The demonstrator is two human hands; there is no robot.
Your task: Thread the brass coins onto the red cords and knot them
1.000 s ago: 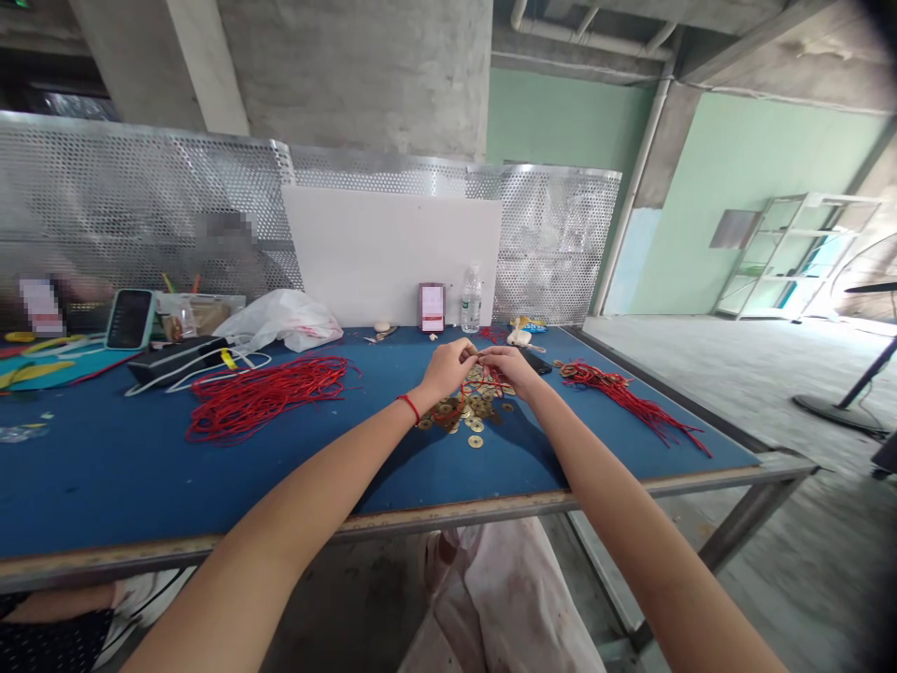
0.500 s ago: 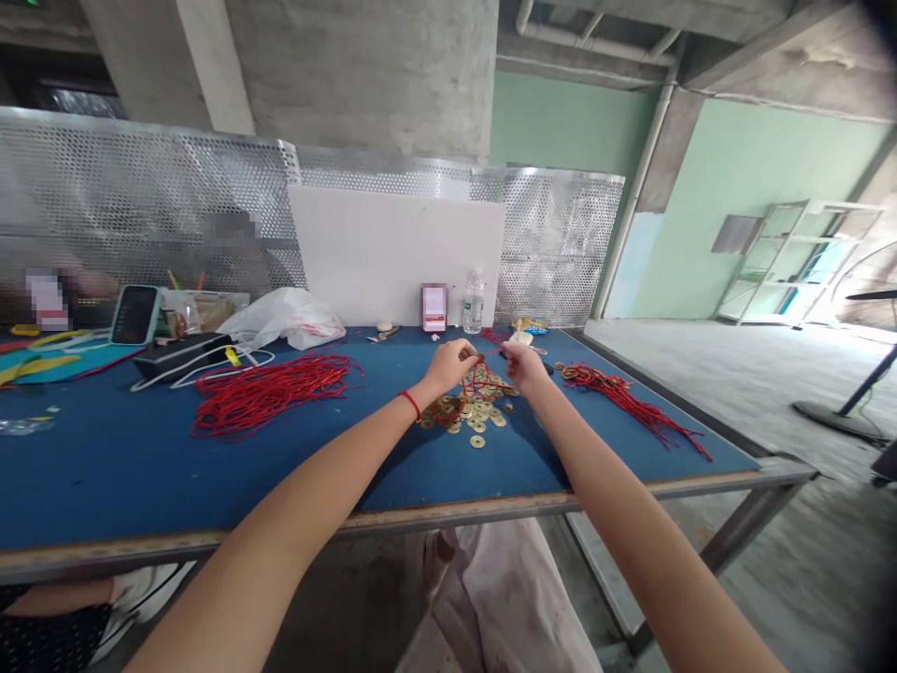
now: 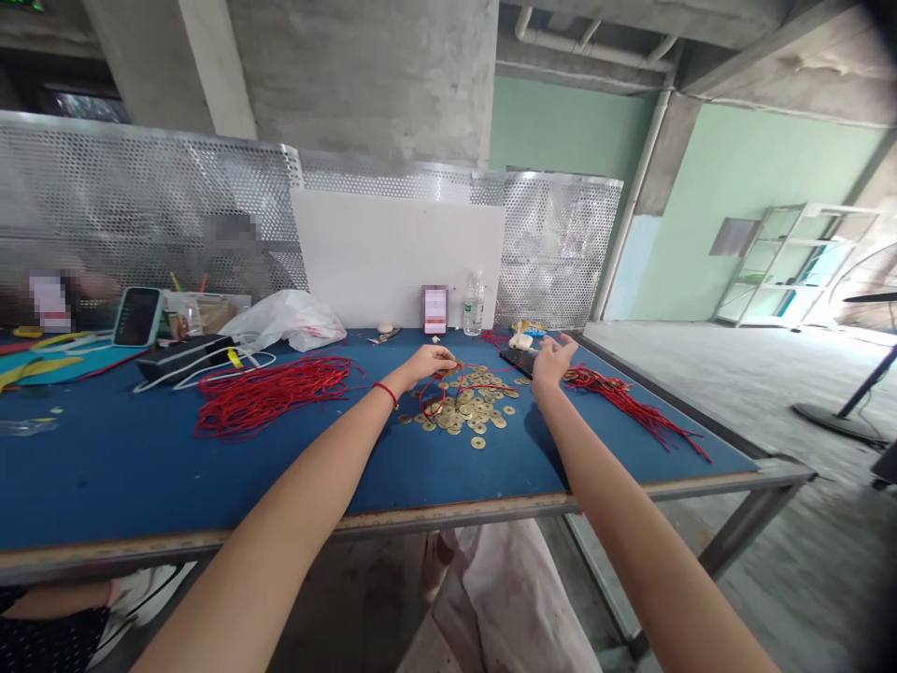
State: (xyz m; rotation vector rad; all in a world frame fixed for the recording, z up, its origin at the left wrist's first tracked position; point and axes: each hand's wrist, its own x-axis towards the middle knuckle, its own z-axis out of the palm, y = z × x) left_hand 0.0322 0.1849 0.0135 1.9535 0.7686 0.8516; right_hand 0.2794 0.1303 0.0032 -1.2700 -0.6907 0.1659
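My left hand pinches a brass coin with red cord, above a loose pile of brass coins on the blue table top. Thin red cord trails from its fingers over the pile. My right hand is raised with its fingers apart, beside a black phone-like object, and nothing shows in it. A bundle of red cords with coins at its top end lies to the right of that hand. On the left a big heap of red cords is spread.
A phone and a water bottle stand at the white board. Behind the left cord heap are a white plastic bag, a black box with white cables and another phone. A person's shoe shows below left.
My left hand has moved slightly left with the coin and cord. My right hand has moved right, away from the left one, and its fingers have spread, uncovering the black object.
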